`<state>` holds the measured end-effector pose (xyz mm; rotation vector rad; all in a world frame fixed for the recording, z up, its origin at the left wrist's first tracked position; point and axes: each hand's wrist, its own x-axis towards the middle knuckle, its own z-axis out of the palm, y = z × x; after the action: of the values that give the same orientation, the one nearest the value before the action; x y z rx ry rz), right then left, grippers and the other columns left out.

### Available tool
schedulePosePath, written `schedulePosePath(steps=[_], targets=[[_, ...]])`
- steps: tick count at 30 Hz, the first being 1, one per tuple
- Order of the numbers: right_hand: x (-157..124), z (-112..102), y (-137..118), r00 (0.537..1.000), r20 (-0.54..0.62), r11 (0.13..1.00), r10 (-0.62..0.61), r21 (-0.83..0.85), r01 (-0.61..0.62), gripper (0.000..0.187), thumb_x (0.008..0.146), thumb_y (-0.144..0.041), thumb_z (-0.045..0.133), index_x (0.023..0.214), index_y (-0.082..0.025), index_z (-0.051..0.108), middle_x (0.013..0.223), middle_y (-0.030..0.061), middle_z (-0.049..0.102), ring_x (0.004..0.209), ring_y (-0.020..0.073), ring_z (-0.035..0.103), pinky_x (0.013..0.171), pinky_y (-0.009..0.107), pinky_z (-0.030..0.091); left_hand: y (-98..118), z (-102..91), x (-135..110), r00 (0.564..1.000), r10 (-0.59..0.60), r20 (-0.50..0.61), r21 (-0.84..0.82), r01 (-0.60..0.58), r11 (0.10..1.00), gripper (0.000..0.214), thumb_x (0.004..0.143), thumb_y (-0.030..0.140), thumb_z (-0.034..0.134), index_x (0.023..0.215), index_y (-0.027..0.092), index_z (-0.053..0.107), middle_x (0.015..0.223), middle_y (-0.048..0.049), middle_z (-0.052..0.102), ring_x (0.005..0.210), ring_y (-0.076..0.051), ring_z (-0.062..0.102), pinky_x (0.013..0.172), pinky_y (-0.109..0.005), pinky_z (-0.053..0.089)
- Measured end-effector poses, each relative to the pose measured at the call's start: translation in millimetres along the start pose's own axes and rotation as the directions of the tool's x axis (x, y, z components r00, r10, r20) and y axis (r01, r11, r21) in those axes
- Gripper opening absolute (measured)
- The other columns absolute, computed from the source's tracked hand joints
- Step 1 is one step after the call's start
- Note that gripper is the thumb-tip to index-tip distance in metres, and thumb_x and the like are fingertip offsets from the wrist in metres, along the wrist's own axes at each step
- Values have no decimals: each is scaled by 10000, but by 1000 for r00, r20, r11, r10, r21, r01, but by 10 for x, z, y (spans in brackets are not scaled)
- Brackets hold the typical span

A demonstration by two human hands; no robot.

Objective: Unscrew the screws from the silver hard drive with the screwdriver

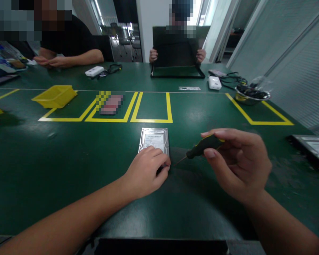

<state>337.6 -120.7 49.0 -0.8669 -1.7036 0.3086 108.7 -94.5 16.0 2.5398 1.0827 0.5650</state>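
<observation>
A silver hard drive (154, 140) lies flat on the green table (69, 156) in front of me. My left hand (146, 173) rests on its near end, fingers curled over the edge and gripping it. My right hand (238, 164) is closed round a screwdriver (203, 147) with a black and yellow handle. Its thin tip points left and down toward the drive's near right corner, close to my left fingers.
Yellow tape boxes (151, 108) mark the table beyond the drive. A yellow bin (55, 96) sits at left, a metal bowl (251, 95) at right, another drive (312, 148) at the right edge. Across the table one person holds a dark panel (175, 53); another person's arms (69, 58) rest at left.
</observation>
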Motion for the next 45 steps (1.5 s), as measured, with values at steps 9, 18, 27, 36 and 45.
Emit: schedulePosePath(steps=[9, 18, 27, 36, 45], targets=[[-39, 20, 44, 1000, 10, 1000, 4, -21, -3, 490, 806, -120, 686, 1242, -290, 543, 1158, 67, 643, 979, 222, 659, 767, 384, 601, 4, 20, -1, 1000, 4, -6, -4, -4, 1000, 69, 864, 182, 556, 878, 192, 624, 828, -29, 603, 836, -212, 519, 771, -358, 405], [-43, 49, 52, 999, 43, 1000, -2, -3, 2, 508, 804, -94, 674, 1249, -295, 532, 1169, 64, 638, 1004, 219, 657, 795, 384, 596, 0, 8, 3, 1000, -5, 3, 5, 5, 1000, 51, 863, 193, 575, 884, 185, 621, 840, -30, 598, 847, -212, 520, 772, -354, 407], [-35, 29, 39, 991, 91, 993, -95, -59, 100, 568, 793, -60, 676, 1287, -291, 514, 1172, 74, 639, 1049, 236, 663, 811, 394, 616, 3, 9, -6, 1000, -5, -3, 6, 5, 1000, 57, 864, 192, 566, 885, 185, 619, 832, -30, 600, 843, -214, 522, 770, -356, 409], [89, 6, -69, 970, 178, 978, -166, -98, 186, 530, 804, -53, 674, 1268, -265, 531, 1159, 93, 660, 1023, 224, 674, 725, 338, 623, 9, 3, -9, 1000, -11, -4, 17, 11, 1000, 58, 858, 202, 573, 887, 184, 620, 836, -34, 607, 851, -220, 532, 779, -364, 422], [186, 37, -151, 946, 202, 923, -254, -241, 299, 460, 798, -135, 741, 1204, -256, 562, 1039, 70, 678, 866, 182, 690, 671, 284, 595, 11, -7, -21, 1000, -7, -5, 22, 7, 1000, 55, 851, 185, 568, 880, 181, 615, 836, -36, 603, 849, -221, 527, 775, -364, 422]])
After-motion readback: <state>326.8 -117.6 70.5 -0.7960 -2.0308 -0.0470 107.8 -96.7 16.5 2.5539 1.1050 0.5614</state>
